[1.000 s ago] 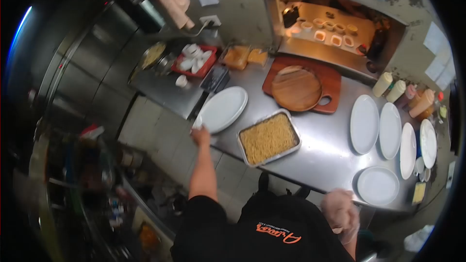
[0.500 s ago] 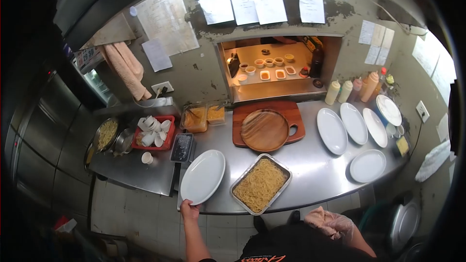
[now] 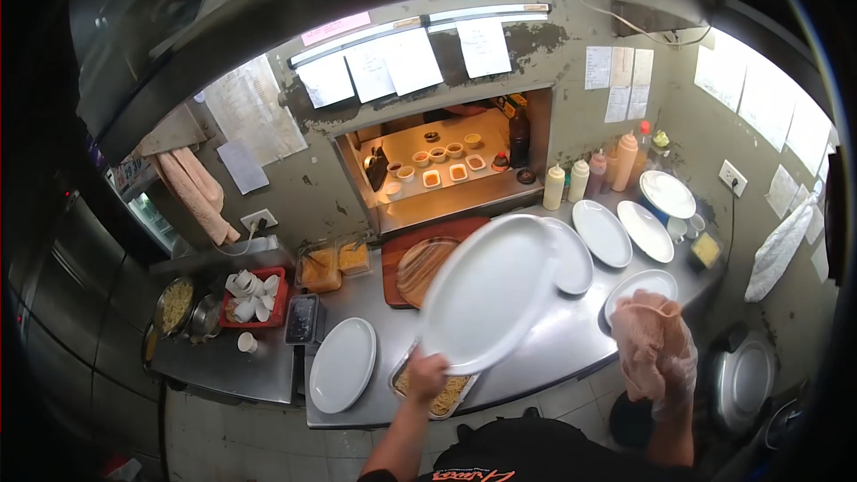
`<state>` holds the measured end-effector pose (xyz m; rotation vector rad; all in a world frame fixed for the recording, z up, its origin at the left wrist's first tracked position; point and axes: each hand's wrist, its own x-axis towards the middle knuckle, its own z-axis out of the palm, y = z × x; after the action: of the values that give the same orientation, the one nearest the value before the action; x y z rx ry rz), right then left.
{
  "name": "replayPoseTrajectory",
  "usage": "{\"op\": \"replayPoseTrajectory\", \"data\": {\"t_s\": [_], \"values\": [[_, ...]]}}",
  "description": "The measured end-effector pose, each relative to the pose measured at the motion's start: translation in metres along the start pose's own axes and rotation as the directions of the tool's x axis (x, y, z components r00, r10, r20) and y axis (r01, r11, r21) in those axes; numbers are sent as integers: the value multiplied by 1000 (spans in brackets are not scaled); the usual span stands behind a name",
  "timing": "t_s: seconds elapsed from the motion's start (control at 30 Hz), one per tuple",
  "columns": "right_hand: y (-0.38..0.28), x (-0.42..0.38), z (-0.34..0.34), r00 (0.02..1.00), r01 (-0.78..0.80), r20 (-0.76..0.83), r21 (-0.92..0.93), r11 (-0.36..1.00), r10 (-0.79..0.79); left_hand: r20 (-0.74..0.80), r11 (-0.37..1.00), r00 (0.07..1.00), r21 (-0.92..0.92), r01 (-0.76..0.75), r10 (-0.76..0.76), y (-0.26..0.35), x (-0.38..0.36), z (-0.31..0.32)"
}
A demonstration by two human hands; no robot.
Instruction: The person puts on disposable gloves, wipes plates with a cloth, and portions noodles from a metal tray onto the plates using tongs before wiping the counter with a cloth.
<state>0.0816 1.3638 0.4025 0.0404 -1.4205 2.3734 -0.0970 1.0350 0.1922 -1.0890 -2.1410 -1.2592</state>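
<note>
My left hand (image 3: 427, 377) grips the near edge of a large white oval plate (image 3: 495, 295), raised and tilted above the counter. A matching oval plate (image 3: 344, 364) lies on the counter to its left. Below the raised plate, a metal tray (image 3: 466, 398) of cooked noodles (image 3: 446, 393) is partly covered from view. My right hand (image 3: 676, 375), in a clear plastic glove, is closed around a pinkish cloth (image 3: 646, 335). Behind that cloth a smaller white oval plate (image 3: 641, 282) is partly hidden.
Several oval plates, including one (image 3: 602, 234), lie at the right, near squeeze bottles (image 3: 578, 180). A round wooden plate (image 3: 417, 272) rests on a reddish board (image 3: 390, 278). At left are a red basket (image 3: 284, 308) of white cups and a dark container (image 3: 303, 319).
My left hand has lifted a plate from the left and carried it rightward; another plate shows where it was. My right hand has risen with the cloth. The view has turned right.
</note>
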Motion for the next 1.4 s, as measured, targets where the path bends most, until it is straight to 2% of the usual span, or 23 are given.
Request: {"op": "replayPoseTrajectory", "data": {"t_s": [0.03, 0.1, 0.17, 0.2, 0.27, 0.33, 0.37, 0.4, 0.5, 0.53, 0.63, 0.67, 0.8, 0.83, 0.9, 0.97, 1.03, 1.07, 1.1, 1.17, 1.27, 1.33, 1.4], "values": [[-3, 0, 14, 994, 95, -45, -113, 989, -100, 204, 930, 966, -299, 215, -158, 24, 23, 27], [38, 8, -4, 996, 29, -74, -312, 950, -55, 568, 373, 695, -588, 717, -441, 71, 68, 82], [98, -5, -86, 970, -242, -186, -636, 732, 159, 694, 101, 660, -663, 742, -289, 131, 97, 132], [111, -16, -116, 951, -309, -251, -757, 576, 180, 787, 239, 600, -562, 792, -139, 133, 99, 161], [108, -24, -161, 962, -218, -250, -946, 242, -109, 821, 428, 568, -496, 756, -52, 150, 104, 177], [101, -17, -192, 918, -185, -117, -972, -148, -379, 705, 404, 709, -642, 651, -23, 173, 93, 192], [91, -22, -192, 872, -267, -180, -955, -133, -455, 633, 316, 773, -740, 594, 30, 176, 79, 204], [80, -27, -191, 815, -344, -241, -933, -105, -526, 688, 303, 722, -705, 642, 72, 182, 80, 196], [71, -49, -213, 649, -388, -404, -904, 177, -645, 684, 408, 714, -701, 585, 152, 182, 77, 204], [66, -50, -208, 605, -349, -377, -917, 192, -701, 704, 242, 693, -707, 665, 155, 183, 75, 210], [85, -38, -113, 808, -33, 44, -992, -120, -588, 619, 424, 774, -741, 521, 131, 180, 70, 234], [79, -37, -117, 824, -26, 62, -989, -147, -563, 725, 469, 688, -616, 633, 23, 180, 72, 229], [83, -23, -147, 871, -29, 76, -978, -204, -486, 786, 356, 608, -538, 764, -116, 173, 71, 208], [87, -14, -160, 880, -27, 79, -976, -215, -469, 743, 304, 659, -605, 736, -116, 171, 71, 204], [111, 13, -246, 817, -68, -219, -955, 288, -533, 651, 194, 748, -723, 663, -130, 170, 67, 195], [103, 10, -285, 838, -336, -328, -940, 62, -436, 664, 261, 737, -695, 670, -125, 168, 71, 181], [122, 5, -195, 834, -99, 140, -913, -395, -533, 643, 289, 755, -705, 648, -126, 160, 74, 186], [150, 3, -187, 845, 79, 53, -997, 26, -532, 652, 296, 738, -681, 670, -171, 154, 75, 188], [178, 1, -179, 849, 239, -34, -865, 441, -527, 664, 299, 715, -652, 697, -218, 150, 72, 191], [168, -2, -114, 826, 142, 114, -990, 7, -552, 648, 306, 715, -646, 699, -263, 148, 66, 187], [151, 16, -228, 874, -151, -141, -988, 16, -465, 577, 268, 776, -729, 630, -254, 135, 61, 178], [124, 23, -280, 824, -262, -307, -952, 159, -476, 631, 98, 742, -743, 662, -226, 128, 58, 161], [108, 19, -302, 804, -328, -356, -934, 143, -476, 698, 3, 670, -691, 722, -253, 115, 62, 142]]}}
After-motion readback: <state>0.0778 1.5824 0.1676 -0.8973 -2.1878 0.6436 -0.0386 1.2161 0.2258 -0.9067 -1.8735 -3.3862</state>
